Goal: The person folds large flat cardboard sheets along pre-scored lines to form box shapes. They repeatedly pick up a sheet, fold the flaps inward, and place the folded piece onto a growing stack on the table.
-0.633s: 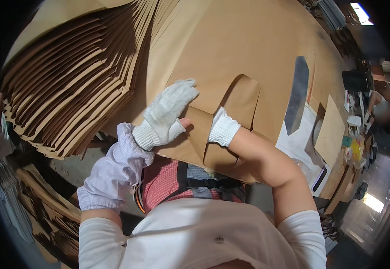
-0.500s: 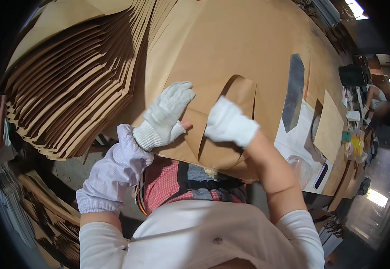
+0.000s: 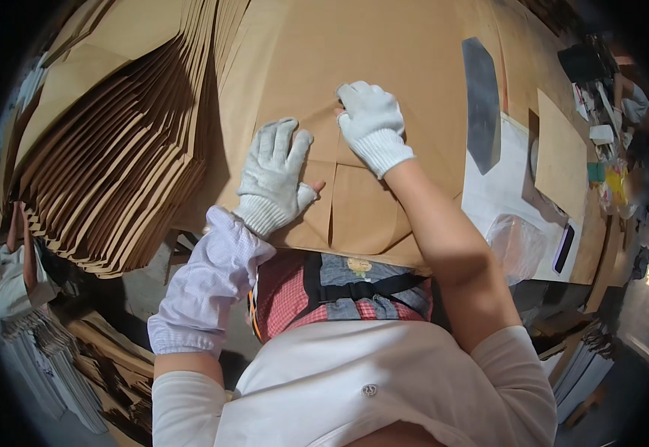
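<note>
Workshop clutter was spread around a pale wooden worktable (image 3: pixel 526 67), mostly covered by a large brown kraft-paper sheet (image 3: pixel 317 97). Left side of the table was taken up by a fanned stack of folded brown paper (image 3: pixel 127 164), layers staggered. Right side: a dark grey flat strip with angled ends (image 3: pixel 481 104) was laid lengthwise, next to a white paper sheet (image 3: pixel 473 194), a tan rectangular card (image 3: pixel 563 149), a crumpled clear plastic bag (image 3: pixel 514 242) and a slim dark phone-like object (image 3: pixel 563 248).

Workpiece location: the kraft sheet was centred in front of the person, near edge at the waist, folded panels (image 3: pixel 369 195) lying between and just below the hands.

Left hand (image 3: pixel 274 175), white knit glove, lilac oversleeve (image 3: pixel 209 279) on the forearm: laid palm down on the sheet, fingers spread, bare thumb tip pointed toward the fold line. Right hand (image 3: pixel 373 127), white knit glove, forearm bare: set farther up the sheet, knuckles up, fingers bent and close together, thumb alongside. Whether paper was pinched under those fingertips could not be told.

Change: half a second earlier a loop of paper was bowed up beside the right hand. Now that loop was down and the panels lay almost flat; the right hand had been shifted away from the near edge, the left kept about where it was. Judged from that, the fold was closed and was being smoothed, with the sheet steadied by the left hand.
</note>
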`<state>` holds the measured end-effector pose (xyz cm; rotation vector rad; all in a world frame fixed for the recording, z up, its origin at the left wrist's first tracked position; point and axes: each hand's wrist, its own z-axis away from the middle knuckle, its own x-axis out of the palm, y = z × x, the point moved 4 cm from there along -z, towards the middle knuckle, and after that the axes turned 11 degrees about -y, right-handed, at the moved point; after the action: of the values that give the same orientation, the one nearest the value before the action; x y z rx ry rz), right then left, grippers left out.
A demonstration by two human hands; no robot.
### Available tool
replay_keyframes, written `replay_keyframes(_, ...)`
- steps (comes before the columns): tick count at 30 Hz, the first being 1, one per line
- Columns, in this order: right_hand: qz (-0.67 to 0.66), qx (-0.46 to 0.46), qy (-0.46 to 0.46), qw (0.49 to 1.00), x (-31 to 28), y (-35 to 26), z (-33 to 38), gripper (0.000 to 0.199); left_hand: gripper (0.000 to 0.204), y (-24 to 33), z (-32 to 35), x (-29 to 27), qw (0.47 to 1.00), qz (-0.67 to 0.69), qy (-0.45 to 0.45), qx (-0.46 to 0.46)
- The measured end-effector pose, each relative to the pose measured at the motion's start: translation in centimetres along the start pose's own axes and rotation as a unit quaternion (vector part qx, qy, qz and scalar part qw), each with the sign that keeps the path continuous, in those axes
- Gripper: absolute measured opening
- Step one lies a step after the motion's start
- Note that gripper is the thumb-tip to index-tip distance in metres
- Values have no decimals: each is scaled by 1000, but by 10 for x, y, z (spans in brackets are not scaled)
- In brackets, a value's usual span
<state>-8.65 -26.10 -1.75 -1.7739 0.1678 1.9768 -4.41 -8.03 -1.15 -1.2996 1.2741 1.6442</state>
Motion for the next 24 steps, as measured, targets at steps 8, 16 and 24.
replay_keyframes(8, -112, 262, -7, 959, -89, 158, 55, 55, 92, 3, 0, 0, 998, -52, -18, -12)
replay_keyframes(16, -188, 413, -64, 889, -36, 291, 54, 73, 106, 10, -61, 1, 992, -23, -26, 122)
replay_keyframes(24, -205, 184, 81, 958, -89, 216, 88, 17, 89, 13, -60, 9, 995, 18, 64, 72)
